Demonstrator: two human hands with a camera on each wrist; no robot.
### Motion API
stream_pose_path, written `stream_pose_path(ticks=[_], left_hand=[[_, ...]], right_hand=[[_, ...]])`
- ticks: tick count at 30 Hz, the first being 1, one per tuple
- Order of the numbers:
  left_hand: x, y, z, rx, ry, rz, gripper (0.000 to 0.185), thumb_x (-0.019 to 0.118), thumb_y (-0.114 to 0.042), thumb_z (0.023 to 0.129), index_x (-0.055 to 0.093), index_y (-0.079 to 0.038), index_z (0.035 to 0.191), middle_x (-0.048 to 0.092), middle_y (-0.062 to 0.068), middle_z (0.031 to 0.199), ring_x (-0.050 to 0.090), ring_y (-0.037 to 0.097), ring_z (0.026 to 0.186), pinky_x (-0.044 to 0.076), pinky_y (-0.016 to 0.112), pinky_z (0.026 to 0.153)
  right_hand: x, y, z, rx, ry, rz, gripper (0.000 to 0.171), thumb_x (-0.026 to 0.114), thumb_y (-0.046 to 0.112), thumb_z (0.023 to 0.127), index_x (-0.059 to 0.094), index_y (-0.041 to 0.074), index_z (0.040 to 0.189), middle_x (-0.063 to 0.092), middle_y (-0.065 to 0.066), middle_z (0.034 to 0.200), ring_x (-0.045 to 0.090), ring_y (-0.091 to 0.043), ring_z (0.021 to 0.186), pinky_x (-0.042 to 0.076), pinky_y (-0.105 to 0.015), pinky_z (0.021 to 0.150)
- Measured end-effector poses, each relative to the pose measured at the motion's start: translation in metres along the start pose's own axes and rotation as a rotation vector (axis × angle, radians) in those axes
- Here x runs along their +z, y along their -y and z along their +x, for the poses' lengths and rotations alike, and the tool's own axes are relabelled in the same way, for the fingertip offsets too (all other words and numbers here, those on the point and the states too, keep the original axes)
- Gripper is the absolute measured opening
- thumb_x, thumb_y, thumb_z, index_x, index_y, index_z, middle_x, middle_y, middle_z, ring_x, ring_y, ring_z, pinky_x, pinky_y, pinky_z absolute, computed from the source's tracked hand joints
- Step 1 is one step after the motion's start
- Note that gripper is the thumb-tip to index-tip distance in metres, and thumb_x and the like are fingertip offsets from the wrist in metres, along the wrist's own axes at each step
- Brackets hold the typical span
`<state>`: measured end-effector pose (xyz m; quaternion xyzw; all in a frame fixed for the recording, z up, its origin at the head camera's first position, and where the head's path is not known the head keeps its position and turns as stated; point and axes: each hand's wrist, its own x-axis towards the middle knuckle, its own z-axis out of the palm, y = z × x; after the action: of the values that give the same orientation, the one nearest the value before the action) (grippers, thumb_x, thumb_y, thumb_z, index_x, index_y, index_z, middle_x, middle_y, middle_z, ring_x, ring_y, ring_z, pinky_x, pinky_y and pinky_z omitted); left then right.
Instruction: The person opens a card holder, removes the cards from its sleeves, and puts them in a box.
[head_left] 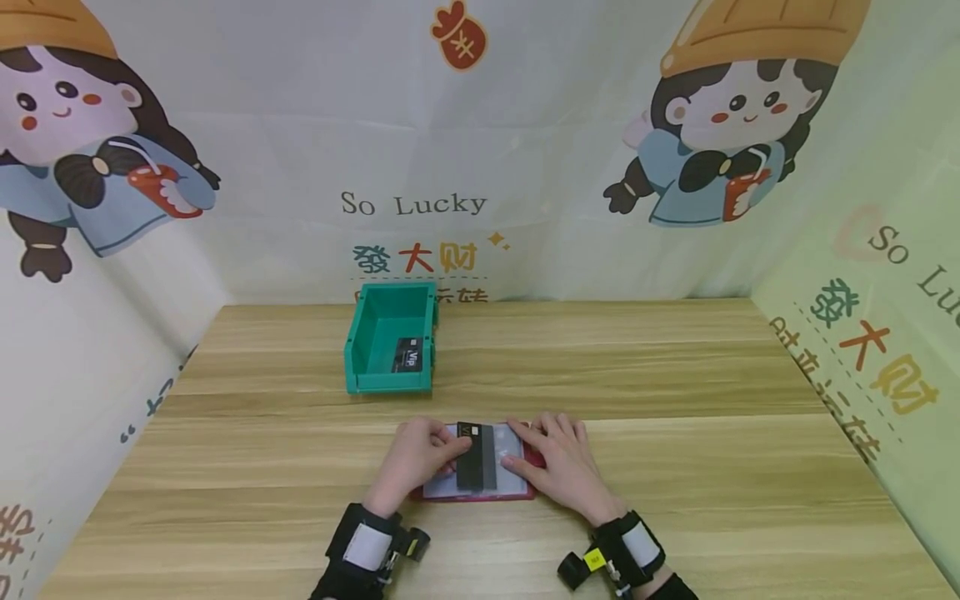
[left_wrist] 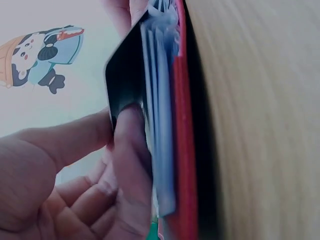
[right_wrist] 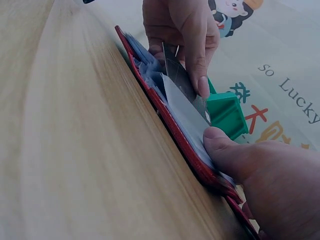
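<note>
My left hand (head_left: 420,454) pinches a black card (head_left: 474,471) between thumb and fingers. The card lies across the clear sleeves of an open red card holder (left_wrist: 186,150) on the table. In the left wrist view the thumb is on the card's outer face and a finger is behind it, beside the stacked sleeves (left_wrist: 162,130). My right hand (head_left: 562,462) rests on the holder's right side, fingers extended. Its thumb (right_wrist: 217,142) presses a clear sleeve in the right wrist view. Whether the card's edge is inside a sleeve, I cannot tell.
Behind the holder, a green bin (head_left: 390,386) stands on the wooden table (head_left: 637,375). Inside it lies a black card marked "Vip" (head_left: 408,356). Printed cloth walls (head_left: 555,167) enclose the table's back and sides.
</note>
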<state>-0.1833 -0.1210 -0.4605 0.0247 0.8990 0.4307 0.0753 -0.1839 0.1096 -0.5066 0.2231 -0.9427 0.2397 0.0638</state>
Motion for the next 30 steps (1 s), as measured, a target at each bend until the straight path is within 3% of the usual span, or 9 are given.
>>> stream_pose_path(ticks=[8, 15, 20, 24, 30], left_hand=[[-0.006, 0.001, 0.0, -0.022, -0.023, -0.076, 0.013, 0.076, -0.012, 0.088, 0.074, 0.0, 0.082, 0.07, 0.006, 0.065, 0.061, 0.01, 0.054, 0.047, 0.024, 0.054], [-0.022, 0.003, 0.003, -0.08, -0.022, -0.099, 0.013, 0.074, -0.008, 0.09, 0.073, 0.004, 0.095, 0.074, 0.012, 0.076, 0.064, 0.011, 0.058, 0.052, 0.026, 0.058], [-0.039, 0.007, 0.007, -0.035, 0.006, -0.163, 0.016, 0.07, -0.005, 0.092, 0.072, 0.008, 0.101, 0.076, 0.014, 0.08, 0.066, 0.012, 0.06, 0.058, 0.03, 0.063], [-0.049, 0.006, 0.009, -0.001, -0.018, -0.179, 0.018, 0.067, -0.003, 0.093, 0.07, 0.01, 0.106, 0.076, 0.019, 0.087, 0.067, 0.013, 0.065, 0.059, 0.034, 0.067], [-0.06, 0.006, 0.015, 0.05, -0.061, -0.159, 0.026, 0.06, 0.0, 0.096, 0.064, 0.013, 0.118, 0.072, 0.027, 0.1, 0.063, 0.012, 0.075, 0.049, 0.022, 0.062]], right_hand=[[0.0, -0.001, 0.001, 0.002, 0.004, 0.004, 0.056, 0.069, 0.048, 0.091, 0.062, 0.018, 0.138, 0.049, 0.001, 0.097, 0.038, -0.018, 0.093, 0.024, -0.037, 0.084], [0.0, -0.001, 0.0, -0.005, -0.009, -0.002, 0.056, 0.068, 0.048, 0.09, 0.063, 0.019, 0.138, 0.048, 0.002, 0.096, 0.039, -0.018, 0.094, 0.025, -0.037, 0.084], [0.0, -0.001, 0.0, -0.002, 0.01, -0.01, 0.057, 0.067, 0.05, 0.091, 0.062, 0.02, 0.139, 0.048, 0.003, 0.096, 0.038, -0.017, 0.094, 0.024, -0.036, 0.084], [0.002, -0.002, 0.0, -0.003, 0.005, -0.01, 0.057, 0.068, 0.05, 0.09, 0.062, 0.02, 0.139, 0.047, 0.003, 0.094, 0.037, -0.017, 0.093, 0.023, -0.036, 0.083], [0.002, -0.003, -0.001, -0.032, -0.038, -0.006, 0.057, 0.069, 0.049, 0.089, 0.063, 0.018, 0.137, 0.049, 0.002, 0.095, 0.038, -0.017, 0.091, 0.024, -0.037, 0.084]])
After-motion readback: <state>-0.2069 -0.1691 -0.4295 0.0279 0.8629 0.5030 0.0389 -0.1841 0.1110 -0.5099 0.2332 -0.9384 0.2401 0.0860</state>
